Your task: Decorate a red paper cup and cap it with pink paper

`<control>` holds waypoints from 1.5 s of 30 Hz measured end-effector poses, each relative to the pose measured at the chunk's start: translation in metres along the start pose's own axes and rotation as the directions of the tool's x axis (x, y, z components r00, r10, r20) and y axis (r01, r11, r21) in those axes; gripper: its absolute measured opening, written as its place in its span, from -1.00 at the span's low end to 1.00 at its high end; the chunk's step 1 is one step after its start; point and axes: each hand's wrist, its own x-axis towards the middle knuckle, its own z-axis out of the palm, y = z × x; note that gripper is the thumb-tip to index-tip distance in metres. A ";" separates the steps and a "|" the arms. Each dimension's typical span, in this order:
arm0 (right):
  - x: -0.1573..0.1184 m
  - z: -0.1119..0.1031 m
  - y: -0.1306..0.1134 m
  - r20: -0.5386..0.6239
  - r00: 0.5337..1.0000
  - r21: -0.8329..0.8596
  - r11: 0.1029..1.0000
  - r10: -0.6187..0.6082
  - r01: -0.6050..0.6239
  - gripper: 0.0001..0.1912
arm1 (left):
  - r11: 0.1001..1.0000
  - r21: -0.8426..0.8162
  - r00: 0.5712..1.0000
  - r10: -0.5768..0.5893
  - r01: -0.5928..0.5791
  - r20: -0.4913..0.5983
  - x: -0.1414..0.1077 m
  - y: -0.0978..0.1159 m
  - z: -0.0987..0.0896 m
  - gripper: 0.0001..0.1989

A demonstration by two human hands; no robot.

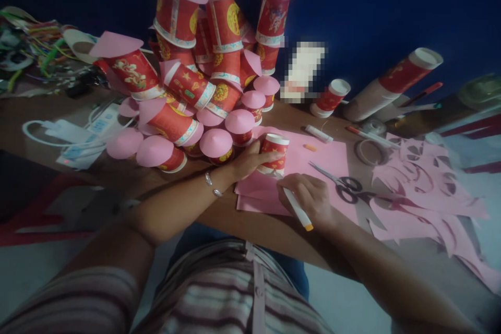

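My left hand (pixel 250 158) is wrapped round a red paper cup (pixel 274 152) with a white rim, held over pink paper sheets (pixel 323 159). Close to the cup's lower right side, my right hand (pixel 307 195) grips a white marker (pixel 296 210) with an orange end pointing toward me. The marker's other end is hidden by my fingers. To the right of both hands lie scissors (pixel 346 188) with dark handles, their blades resting on the pink sheets. An orange cap (pixel 310 147) sits on the paper just beyond the cup.
Red cups with pink cone tops (pixel 216 143) are piled at the left and back. A power strip (pixel 94 133) lies far left. Pink scraps (pixel 425 177), a tape ring (pixel 370 152) and a tall cup stack (pixel 391 83) are at right. A glue stick (pixel 319 133) lies behind.
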 end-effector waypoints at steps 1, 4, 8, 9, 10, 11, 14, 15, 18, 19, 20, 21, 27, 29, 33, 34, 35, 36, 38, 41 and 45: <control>0.000 0.000 0.000 0.006 1.000 0.002 1.000 0.004 -0.004 -0.82 | 1.000 -0.002 1.000 0.001 -0.001 0.000 0.000 0.000 0.000 -0.50; 0.000 -0.001 -0.001 0.028 1.000 0.008 1.000 0.012 -0.012 -0.83 | 1.000 -0.001 1.000 -0.001 0.001 -0.002 0.001 0.000 0.000 -0.51; 0.001 -0.001 -0.002 0.022 1.000 0.000 1.000 0.000 0.000 -0.83 | 1.000 -0.005 1.000 0.001 -0.001 -0.010 0.001 -0.001 0.001 -0.50; 0.001 -0.001 -0.002 0.015 1.000 -0.003 1.000 -0.004 0.004 -0.83 | 1.000 -0.004 1.000 0.001 -0.001 -0.012 0.000 -0.001 0.000 -0.50; 0.001 -0.002 -0.002 0.011 1.000 -0.006 1.000 -0.007 0.007 -0.83 | 1.000 -0.002 1.000 0.000 0.000 -0.015 0.000 -0.001 0.000 -0.49; 0.001 -0.002 -0.002 0.009 1.000 -0.007 1.000 -0.006 0.006 -0.83 | 1.000 0.002 1.000 0.000 0.000 -0.017 0.000 -0.001 0.000 -0.49; 0.001 -0.003 -0.002 0.027 1.000 -0.005 1.000 0.000 0.000 -0.82 | 1.000 0.009 1.000 0.002 -0.001 -0.016 0.000 0.000 0.001 -0.49; 0.001 -0.003 -0.002 0.033 0.999 -0.004 1.000 -0.001 0.001 -0.82 | 1.000 0.007 1.000 0.003 -0.003 -0.014 0.000 0.000 0.001 -0.50; 0.001 -0.003 -0.001 0.043 0.999 0.001 1.000 0.000 0.000 -0.82 | 1.000 0.012 1.000 0.007 -0.007 -0.009 0.000 0.001 0.002 -0.50; 0.000 -0.002 -0.001 0.043 0.999 0.000 1.000 0.001 -0.001 -0.83 | 1.000 0.016 1.000 0.008 -0.008 -0.008 0.000 0.001 0.002 -0.50; 0.000 -0.002 -0.001 0.043 0.999 -0.003 1.000 0.001 -0.001 -0.83 | 1.000 0.021 1.000 0.008 -0.008 -0.006 -0.001 0.001 0.002 -0.49; -0.001 -0.001 -0.001 0.043 0.999 -0.006 1.000 0.000 0.000 -0.84 | 1.000 0.025 1.000 0.007 -0.007 -0.003 -0.001 0.001 0.002 -0.49; -0.001 0.002 -0.001 0.043 0.999 -0.006 1.000 -0.015 0.015 -0.86 | 0.999 0.049 1.000 -0.002 0.002 -0.006 -0.001 0.002 0.002 -0.47; -0.001 0.002 -0.001 0.033 0.999 -0.012 1.000 -0.015 0.015 -0.87 | 0.998 0.061 1.000 -0.004 0.004 -0.006 -0.001 0.002 0.003 -0.46; 0.000 0.004 0.000 0.026 0.999 -0.008 1.000 -0.027 0.027 -0.86 | 0.996 0.089 1.000 -0.022 0.024 -0.018 -0.002 0.004 0.004 -0.45; -0.001 0.005 0.000 0.025 0.999 -0.003 1.000 -0.027 0.027 -0.86 | 0.996 0.091 1.000 -0.024 0.026 -0.017 -0.002 0.005 0.004 -0.45; -0.001 0.005 0.000 0.025 0.999 0.003 1.000 -0.027 0.027 -0.85 | 0.996 0.091 1.000 -0.023 0.025 -0.013 -0.003 0.005 0.005 -0.46; -0.001 0.006 0.001 0.023 0.999 0.008 1.000 -0.024 0.024 -0.85 | 0.996 0.092 1.000 -0.020 0.021 -0.009 -0.003 0.006 0.005 -0.46; -0.002 0.005 0.001 0.022 1.000 0.011 1.000 -0.018 0.018 -0.85 | 0.995 0.097 1.000 -0.016 0.017 -0.008 -0.003 0.006 0.006 -0.48; -0.002 0.004 0.001 0.023 1.000 0.006 1.000 -0.006 0.006 -0.85 | 0.995 0.094 0.999 -0.030 0.031 -0.020 -0.003 0.007 0.007 -0.48; -0.002 0.002 0.001 0.015 1.000 0.010 1.000 0.007 -0.007 -0.84 | 0.996 0.077 0.999 -0.038 0.040 -0.019 -0.003 0.007 0.007 -0.47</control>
